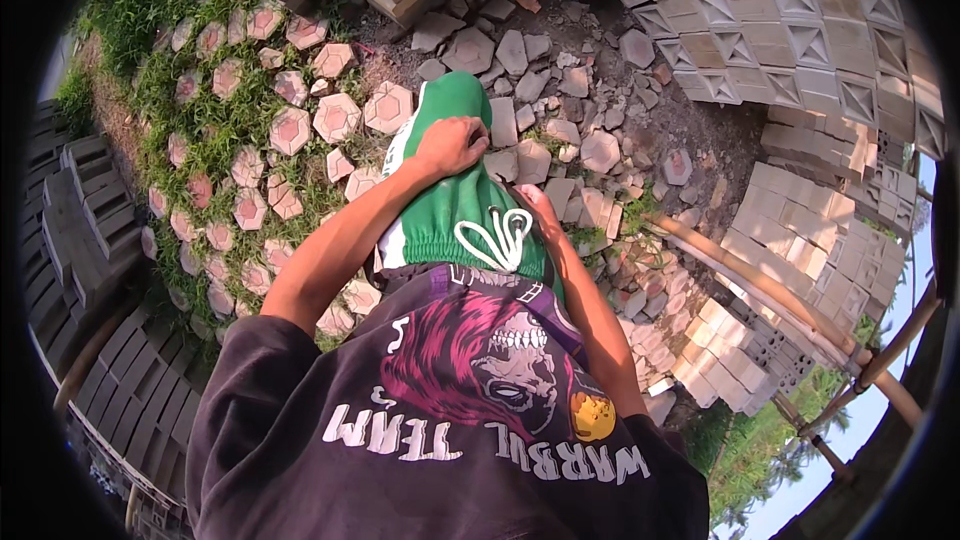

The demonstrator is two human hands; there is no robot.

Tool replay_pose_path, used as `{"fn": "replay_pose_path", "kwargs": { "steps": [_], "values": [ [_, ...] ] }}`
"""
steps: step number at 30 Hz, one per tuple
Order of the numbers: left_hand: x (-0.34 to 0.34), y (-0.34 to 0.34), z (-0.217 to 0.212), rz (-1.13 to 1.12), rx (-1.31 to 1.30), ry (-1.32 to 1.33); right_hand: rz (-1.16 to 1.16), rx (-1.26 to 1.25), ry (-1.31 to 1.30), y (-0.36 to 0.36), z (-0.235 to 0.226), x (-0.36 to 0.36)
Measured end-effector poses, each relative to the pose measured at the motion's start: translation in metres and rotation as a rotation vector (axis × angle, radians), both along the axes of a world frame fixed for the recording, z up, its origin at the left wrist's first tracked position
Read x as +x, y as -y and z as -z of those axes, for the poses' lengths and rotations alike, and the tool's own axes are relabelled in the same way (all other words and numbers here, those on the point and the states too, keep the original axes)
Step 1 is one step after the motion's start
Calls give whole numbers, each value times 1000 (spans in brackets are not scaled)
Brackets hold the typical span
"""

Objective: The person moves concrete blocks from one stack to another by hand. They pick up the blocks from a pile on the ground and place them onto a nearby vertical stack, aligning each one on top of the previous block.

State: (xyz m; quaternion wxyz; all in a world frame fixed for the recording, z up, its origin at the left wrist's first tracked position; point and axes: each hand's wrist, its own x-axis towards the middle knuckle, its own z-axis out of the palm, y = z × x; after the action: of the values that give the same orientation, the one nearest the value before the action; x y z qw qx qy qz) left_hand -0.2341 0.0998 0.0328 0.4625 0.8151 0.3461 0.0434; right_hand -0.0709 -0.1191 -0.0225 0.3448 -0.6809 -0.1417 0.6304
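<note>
My left hand [452, 146] rests on top of the green shorts [450, 205], over my raised thigh. Its fingers are bent and held together, and no object shows in them. At the right side of the shorts, my right hand [536, 204] is close against the cloth. The fingers of that hand are mostly hidden, so its grip cannot be made out. A white drawstring [495, 240] hangs in loops at the waistband between the two forearms.
Hexagonal paving stones [290, 130] lie in grass on the left. Broken stone pieces [600, 150] cover the ground ahead. Stacked concrete blocks [790, 210] and patterned blocks [790, 35] rise on the right, with a wooden pole [760, 285] nearby. More stacked blocks [95, 205] stand far left.
</note>
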Motion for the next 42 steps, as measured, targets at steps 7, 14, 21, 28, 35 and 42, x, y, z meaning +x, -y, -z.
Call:
{"fn": "replay_pose_path", "kwargs": {
  "steps": [7,14,21,28,35,42],
  "values": [
    [97,-14,51,-44,-86,-136,-139,-45,46,-29,15,98],
    [202,-61,45,-199,-258,-154,-298,-124,235,-93,23,203],
    [252,-87,51,-249,-329,-208,-555,-195,423,-193,-11,253],
    [292,-128,51,-496,-564,-246,-604,-329,366,-229,10,295],
    [314,-150,84,-939,-647,-36,-647,-234,144,-286,70,345],
    [350,-182,155,-1069,-355,-97,-744,-430,125,-369,183,379]
  ]
}}
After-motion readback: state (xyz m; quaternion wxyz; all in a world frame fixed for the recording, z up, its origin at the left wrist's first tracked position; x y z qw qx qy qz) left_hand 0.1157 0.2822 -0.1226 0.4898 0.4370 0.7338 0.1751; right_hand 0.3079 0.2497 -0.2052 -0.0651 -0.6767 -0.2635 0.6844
